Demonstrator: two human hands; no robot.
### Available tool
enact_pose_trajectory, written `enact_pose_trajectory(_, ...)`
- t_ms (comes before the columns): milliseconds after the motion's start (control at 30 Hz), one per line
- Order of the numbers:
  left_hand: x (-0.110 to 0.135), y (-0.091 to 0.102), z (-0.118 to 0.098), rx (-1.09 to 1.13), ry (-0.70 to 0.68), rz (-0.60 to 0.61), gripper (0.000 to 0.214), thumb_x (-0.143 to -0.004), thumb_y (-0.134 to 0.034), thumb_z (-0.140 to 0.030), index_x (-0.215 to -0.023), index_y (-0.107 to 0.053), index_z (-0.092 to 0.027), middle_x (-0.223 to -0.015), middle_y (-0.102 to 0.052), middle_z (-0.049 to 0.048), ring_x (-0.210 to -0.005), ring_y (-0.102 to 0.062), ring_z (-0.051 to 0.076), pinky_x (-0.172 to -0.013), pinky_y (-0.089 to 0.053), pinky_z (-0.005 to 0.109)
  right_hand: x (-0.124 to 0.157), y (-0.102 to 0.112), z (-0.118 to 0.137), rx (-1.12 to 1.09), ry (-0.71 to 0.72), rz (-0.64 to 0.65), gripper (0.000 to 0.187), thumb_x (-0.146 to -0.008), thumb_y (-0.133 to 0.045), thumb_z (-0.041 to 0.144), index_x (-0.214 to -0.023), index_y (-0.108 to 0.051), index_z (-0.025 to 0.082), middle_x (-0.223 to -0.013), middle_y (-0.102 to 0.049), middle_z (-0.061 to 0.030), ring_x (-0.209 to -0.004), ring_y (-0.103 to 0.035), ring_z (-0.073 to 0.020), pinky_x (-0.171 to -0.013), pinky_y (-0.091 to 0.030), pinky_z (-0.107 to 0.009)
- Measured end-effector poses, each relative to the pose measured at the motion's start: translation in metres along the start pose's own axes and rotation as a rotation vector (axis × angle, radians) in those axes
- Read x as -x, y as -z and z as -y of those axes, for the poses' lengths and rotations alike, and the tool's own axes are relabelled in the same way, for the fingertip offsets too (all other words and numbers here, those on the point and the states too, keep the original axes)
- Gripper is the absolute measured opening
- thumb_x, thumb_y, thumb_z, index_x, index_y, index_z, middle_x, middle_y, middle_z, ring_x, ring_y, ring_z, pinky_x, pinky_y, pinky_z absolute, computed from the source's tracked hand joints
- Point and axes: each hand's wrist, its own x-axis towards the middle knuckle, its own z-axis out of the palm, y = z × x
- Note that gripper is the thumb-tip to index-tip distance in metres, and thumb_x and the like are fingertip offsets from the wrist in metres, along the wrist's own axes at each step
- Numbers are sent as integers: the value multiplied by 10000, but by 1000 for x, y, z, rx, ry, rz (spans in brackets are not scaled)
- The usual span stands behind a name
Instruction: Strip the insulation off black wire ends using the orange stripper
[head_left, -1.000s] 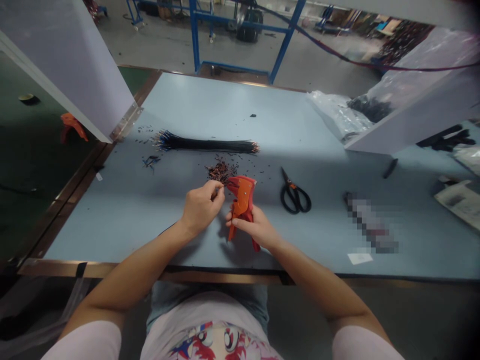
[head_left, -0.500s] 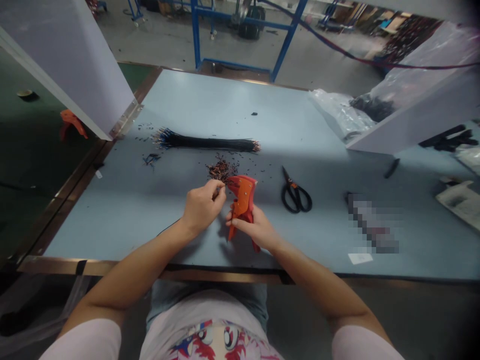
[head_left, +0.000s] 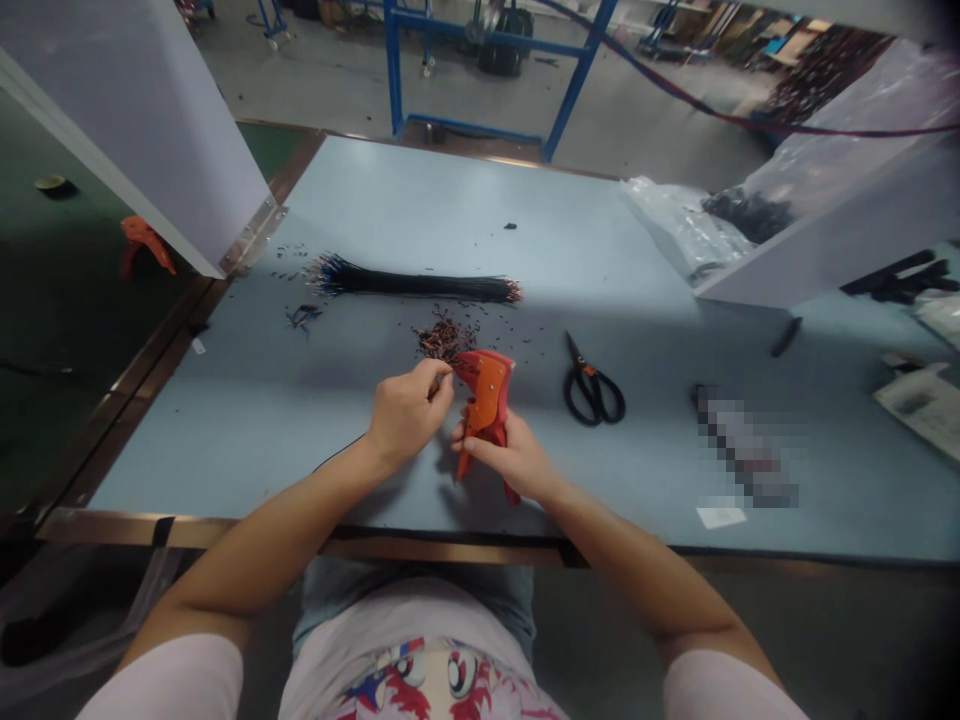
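My right hand (head_left: pixel 510 460) is shut around the handles of an orange wire stripper (head_left: pixel 486 405), which stands upright above the table. My left hand (head_left: pixel 409 415) pinches a thin dark wire (head_left: pixel 448 368) whose tip reaches the stripper's jaws. The wire's tip inside the jaws is hidden. Just beyond the hands lies a small heap of stripped insulation bits and wire scraps (head_left: pixel 442 340). Farther back, a long bundle of black wires (head_left: pixel 412 288) lies across the table, its ends showing coloured cores.
Black-handled scissors (head_left: pixel 592 395) lie right of the hands on the blue-grey table (head_left: pixel 600 225). White panels (head_left: pixel 150 130) stand at the back left and right. A plastic bag (head_left: pixel 682 225) sits at the back right. A pixelated object (head_left: pixel 742 445) and papers (head_left: pixel 919 405) lie farther right.
My left hand has shifted slightly right, closer to the stripper's jaws. The right hand and the stripper look nearly unchanged.
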Motion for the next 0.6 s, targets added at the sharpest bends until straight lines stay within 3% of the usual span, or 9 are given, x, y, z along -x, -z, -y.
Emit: enact_pose_trajectory(600, 0, 2, 0, -20, -26, -15, 111, -832, -519, -196, -880, -614, -164, -600, -613, -25, -511, -551, 82, -549, -385, 195, -1, 2, -2, -39, -35, 8, 312, -714, -679, 225, -956, -489, 175, -901, -626, -61, -783, -659, -195, -682, -553, -354)
